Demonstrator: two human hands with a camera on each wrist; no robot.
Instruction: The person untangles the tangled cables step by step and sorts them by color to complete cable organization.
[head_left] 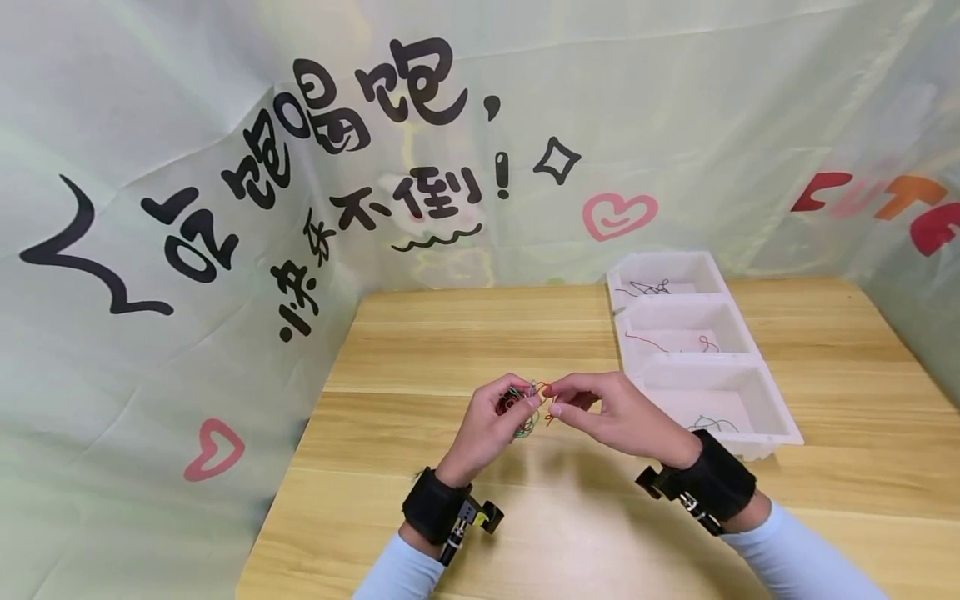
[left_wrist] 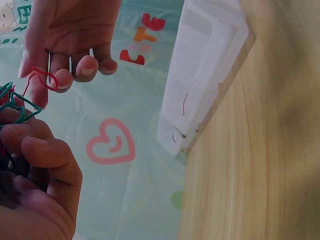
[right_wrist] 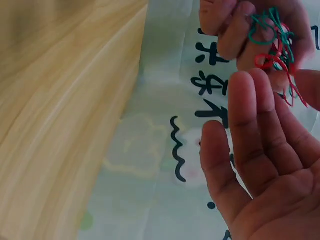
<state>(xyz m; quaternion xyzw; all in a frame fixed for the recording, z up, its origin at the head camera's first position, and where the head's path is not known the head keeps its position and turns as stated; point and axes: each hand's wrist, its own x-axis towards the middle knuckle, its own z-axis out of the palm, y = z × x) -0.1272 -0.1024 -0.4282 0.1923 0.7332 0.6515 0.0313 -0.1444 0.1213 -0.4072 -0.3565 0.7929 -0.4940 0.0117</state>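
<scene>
My left hand point(head_left: 491, 421) holds a tangled bundle of thin green, red and black wires point(head_left: 522, 427) in its curled fingers. Facing it, my right hand point(head_left: 611, 408) has its thumb and index finger at a red wire point(head_left: 550, 419) that loops out of the bundle. In the left wrist view that red wire point(left_wrist: 44, 75) crosses the right fingertips, beside the green strands point(left_wrist: 22, 111). The right wrist view has the other right fingers point(right_wrist: 245, 117) stretched out, just under the tangle point(right_wrist: 272, 37); exactly where thumb and index finger meet the wire is partly hidden.
A white tray point(head_left: 780, 421) with three compartments stands at the right on the wooden table point(head_left: 420, 350). Black wire point(head_left: 648, 287) lies in its far compartment, red wire point(head_left: 648, 340) in the middle, green wire point(head_left: 712, 423) in the near one. A printed cloth point(head_left: 525, 75) surrounds the table.
</scene>
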